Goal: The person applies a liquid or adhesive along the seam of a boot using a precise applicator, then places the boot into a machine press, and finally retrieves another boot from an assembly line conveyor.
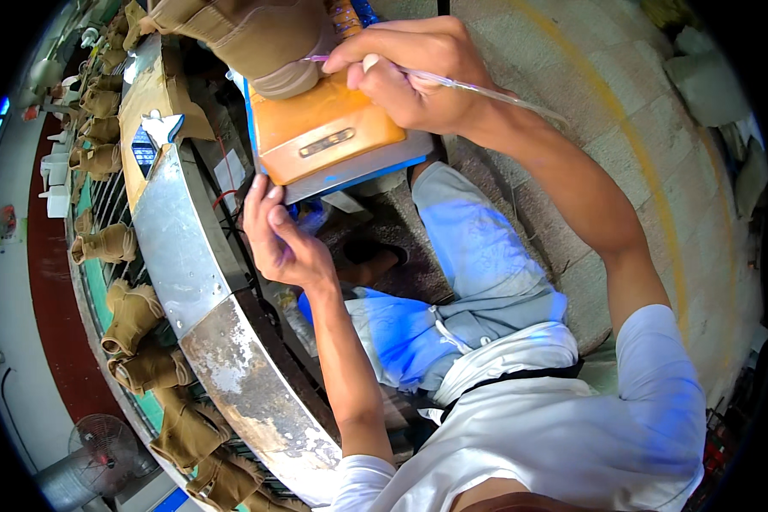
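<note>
In my right hand (418,72), a long, slim, clear pen (461,84) is pinched between thumb and fingers. Its pinkish tip meets the lower heel of a tan boot (273,47), whose upper part runs out of the picture at the top. The boot rests with its heel on an orange block (324,128) that has a slotted metal inset. Under the block lies a grey plate with blue edges (367,175). My left hand (286,243) is open beside the plate's near left corner, fingers apart and fingertips close to its edge; whether they touch it I cannot tell.
On the left, a curved metal-topped bench edge (179,230) borders a conveyor carrying several tan boots (132,316). A white and blue piece (160,128) lies on brown card there. A fan (102,439) stands at lower left. Grey bags (704,90) are at far right.
</note>
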Motion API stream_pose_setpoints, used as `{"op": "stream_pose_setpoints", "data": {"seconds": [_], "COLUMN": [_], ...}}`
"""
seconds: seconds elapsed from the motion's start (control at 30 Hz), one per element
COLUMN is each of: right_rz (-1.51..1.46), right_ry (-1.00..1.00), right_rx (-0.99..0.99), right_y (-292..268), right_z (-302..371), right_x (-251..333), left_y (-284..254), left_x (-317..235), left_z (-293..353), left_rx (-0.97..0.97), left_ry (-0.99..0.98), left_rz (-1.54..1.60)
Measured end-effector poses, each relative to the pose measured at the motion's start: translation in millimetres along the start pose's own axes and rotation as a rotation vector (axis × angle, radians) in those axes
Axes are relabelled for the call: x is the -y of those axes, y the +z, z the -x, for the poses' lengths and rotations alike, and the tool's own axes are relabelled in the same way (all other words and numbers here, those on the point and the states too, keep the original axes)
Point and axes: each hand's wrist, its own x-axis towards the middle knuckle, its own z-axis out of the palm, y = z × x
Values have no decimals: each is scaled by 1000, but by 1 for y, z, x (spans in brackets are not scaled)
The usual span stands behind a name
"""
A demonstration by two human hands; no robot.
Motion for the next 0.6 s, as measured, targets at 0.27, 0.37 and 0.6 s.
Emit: {"op": "stream_pose_setpoints", "data": {"seconds": [0.27,0.37,0.6], "right_rz": [54,100,264], "right_ry": [-103,-164,-132], "right_rx": [-52,-67,-72], "right_y": [46,53,38], "right_z": [-3,-8,-17], "right_x": [-12,-24,-44], "left_y": [-28,-37,-13], "left_x": [71,78,34], "left_z": [-61,-92,-96], "left_rx": [77,267,305], "left_ry": [-162,-323,-396], "left_rz": [-51,-40,-177]}}
